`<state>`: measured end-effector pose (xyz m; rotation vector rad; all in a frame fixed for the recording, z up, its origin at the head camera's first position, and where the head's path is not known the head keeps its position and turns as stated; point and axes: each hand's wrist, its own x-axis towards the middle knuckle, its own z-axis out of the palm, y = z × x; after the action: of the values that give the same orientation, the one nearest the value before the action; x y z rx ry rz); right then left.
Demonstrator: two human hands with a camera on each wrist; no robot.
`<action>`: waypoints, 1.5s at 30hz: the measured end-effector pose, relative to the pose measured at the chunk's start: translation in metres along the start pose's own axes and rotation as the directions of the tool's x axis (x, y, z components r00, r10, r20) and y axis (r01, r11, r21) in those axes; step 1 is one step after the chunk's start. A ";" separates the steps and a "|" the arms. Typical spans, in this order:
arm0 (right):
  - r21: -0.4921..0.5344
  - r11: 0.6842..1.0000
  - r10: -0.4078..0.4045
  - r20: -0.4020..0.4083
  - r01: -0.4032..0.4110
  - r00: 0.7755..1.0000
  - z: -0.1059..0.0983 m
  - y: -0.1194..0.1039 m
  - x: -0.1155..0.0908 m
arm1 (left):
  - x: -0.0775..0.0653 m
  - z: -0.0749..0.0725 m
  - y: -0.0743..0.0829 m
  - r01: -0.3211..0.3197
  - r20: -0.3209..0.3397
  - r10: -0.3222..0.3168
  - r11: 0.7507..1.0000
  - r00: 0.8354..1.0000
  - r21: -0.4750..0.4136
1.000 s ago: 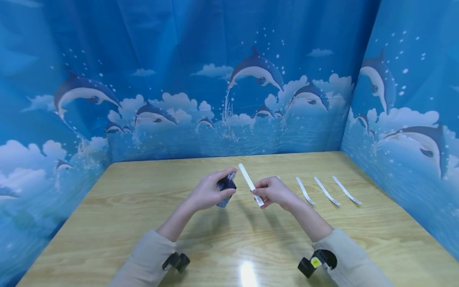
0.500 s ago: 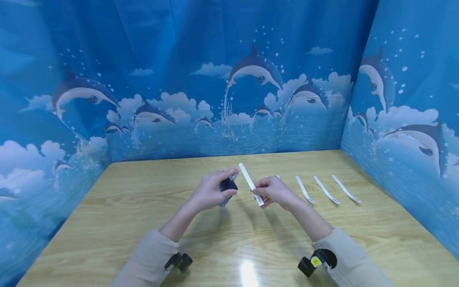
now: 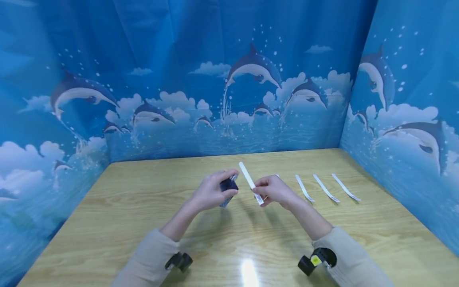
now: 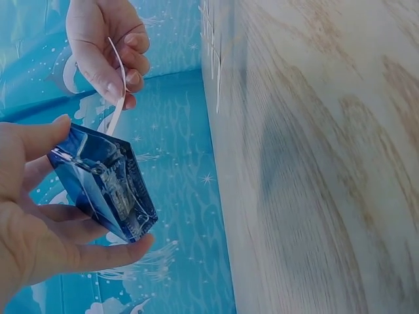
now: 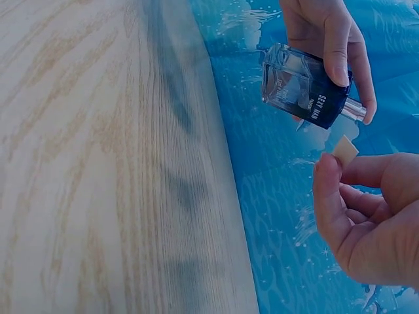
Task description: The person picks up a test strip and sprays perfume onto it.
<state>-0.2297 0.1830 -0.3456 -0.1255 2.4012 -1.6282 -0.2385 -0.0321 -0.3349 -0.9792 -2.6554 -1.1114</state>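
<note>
My left hand grips a dark blue glass perfume bottle over the table, with thumb and fingers around its body. In the right wrist view, white lettering shows on its side, and a fingertip lies on the silver sprayer. Facing it, my right hand pinches a white paper test strip near its printed lower end. The strip slants up toward the left, its far end beside the bottle's top with a small gap between in the head view.
Several more white test strips lie side by side on the right of the wooden table, one mostly hidden behind my right hand. A blue dolphin-print curtain closes off the back and sides.
My left hand has shifted very slightly to the right with the bottle, closer to the strip. The right hand and its strip stay nearly still.
</note>
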 end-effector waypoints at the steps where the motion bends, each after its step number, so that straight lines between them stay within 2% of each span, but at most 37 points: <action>1: 0.000 1.000 -0.001 0.001 0.001 1.000 0.000 0.000 0.000 | 0.000 -0.001 0.000 0.006 0.001 -0.006 1.000 1.000 -0.009; 9: 0.003 1.000 -0.002 0.007 0.002 1.000 -0.005 0.000 0.000 | -0.001 -0.005 -0.006 0.065 -0.015 -0.067 0.994 0.998 -0.088; 17: 0.009 1.000 -0.001 -0.015 0.001 1.000 -0.009 0.006 0.002 | -0.006 -0.009 -0.014 0.059 -0.039 -0.066 0.987 0.997 -0.147; 22: 0.022 1.000 0.010 -0.058 -0.008 0.998 -0.012 0.010 0.005 | -0.009 -0.011 -0.019 0.057 -0.084 -0.075 0.979 0.994 -0.195; 27: 0.033 0.999 0.011 -0.126 -0.007 0.992 -0.016 0.015 0.009 | -0.011 -0.014 -0.025 0.102 -0.130 -0.136 0.966 0.982 -0.237; 33: 0.011 1.000 0.030 -0.208 -0.028 0.978 -0.024 0.017 0.014 | -0.012 -0.022 -0.038 0.172 -0.177 -0.219 0.953 0.959 -0.249; 37: 0.035 0.997 0.072 -0.234 -0.066 0.970 -0.029 0.019 0.018 | -0.012 -0.029 -0.045 0.243 -0.162 -0.294 0.930 0.942 -0.277; 40: 0.067 0.994 0.099 -0.237 -0.085 0.966 -0.032 0.021 0.021 | -0.013 -0.034 -0.050 0.321 -0.134 -0.373 0.898 0.918 -0.300; 45: 0.120 0.989 0.113 -0.250 -0.085 0.962 -0.034 0.024 0.027 | -0.017 -0.041 -0.057 0.418 -0.109 -0.486 0.829 0.867 -0.372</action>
<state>-0.2621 0.2174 -0.3599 0.2363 2.4465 -1.8203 -0.2651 -0.0984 -0.3456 -0.2239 -2.6459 -1.7035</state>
